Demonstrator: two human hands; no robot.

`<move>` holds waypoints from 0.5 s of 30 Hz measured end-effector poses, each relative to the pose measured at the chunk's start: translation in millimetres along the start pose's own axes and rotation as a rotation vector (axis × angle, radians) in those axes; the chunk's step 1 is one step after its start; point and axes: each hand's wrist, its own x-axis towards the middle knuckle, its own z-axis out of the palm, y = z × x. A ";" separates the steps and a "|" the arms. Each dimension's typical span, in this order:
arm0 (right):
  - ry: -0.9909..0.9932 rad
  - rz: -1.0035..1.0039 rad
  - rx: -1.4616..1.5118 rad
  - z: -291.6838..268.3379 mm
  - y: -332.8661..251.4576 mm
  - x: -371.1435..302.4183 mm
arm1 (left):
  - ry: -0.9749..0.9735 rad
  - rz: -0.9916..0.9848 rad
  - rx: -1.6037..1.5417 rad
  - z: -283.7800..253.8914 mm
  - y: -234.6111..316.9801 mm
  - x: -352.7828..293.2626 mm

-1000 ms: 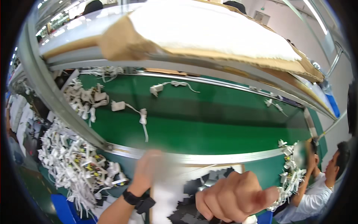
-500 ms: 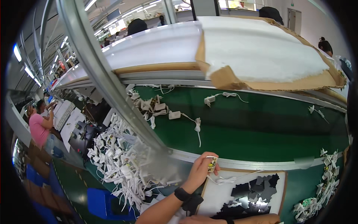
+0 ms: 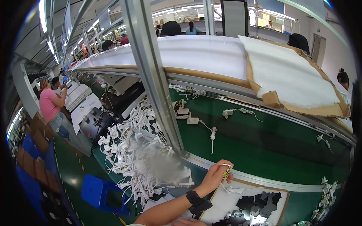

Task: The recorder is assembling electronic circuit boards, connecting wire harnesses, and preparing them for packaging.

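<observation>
1. Head view, nearest: the left hand (image 3: 215, 176), a black band on its wrist, is closed in a pinch on a small white cable bundle with a yellow label (image 3: 226, 171), whose thin white cord trails just below the fingers.
2. Right hand: only a sliver shows at the lower edge; its state cannot be told.
3. Directly under the hand lies a flat white board with a brown rim (image 3: 233, 196), carrying a cluster of dark grey flat pieces (image 3: 260, 201).
4. To the hand's left sits a large heap of white coiled cables (image 3: 139, 162), evidently a sizeable stock not yet handled.
5. Just beyond the hand runs a green conveyor belt (image 3: 271, 150); a few white chargers with cords (image 3: 196, 120) lie spaced along it, well apart. Judged from this, one item is in hand and little has gone out.
6. Farthest: a torn brown cardboard sheet with white foam (image 3: 294, 83) on the upper shelf.
</observation>
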 end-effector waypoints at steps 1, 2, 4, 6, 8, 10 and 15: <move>-0.101 0.062 0.029 -3.1 -1.5 0.3 | 0.006 0.008 -0.002 1.9 3.4 -2.5; -0.203 0.124 0.058 -7.7 -4.3 2.1 | 0.008 0.042 -0.006 3.4 6.6 -5.7; -0.315 0.179 0.084 -8.7 -8.2 4.9 | 0.016 0.109 -0.014 6.3 14.4 -13.6; -0.276 0.183 -0.020 2.7 -7.5 0.4 | 0.029 0.170 0.000 13.8 31.1 -23.0; -0.263 0.177 -0.070 15.8 -9.0 -3.7 | 0.043 0.276 0.042 18.4 50.8 -34.5; -0.179 0.172 -0.096 28.4 -8.5 -6.0 | 0.046 0.311 0.035 18.5 68.2 -42.7; -0.212 0.212 -0.139 49.7 -18.9 -18.5 | 0.045 0.423 0.025 14.7 118.9 -75.4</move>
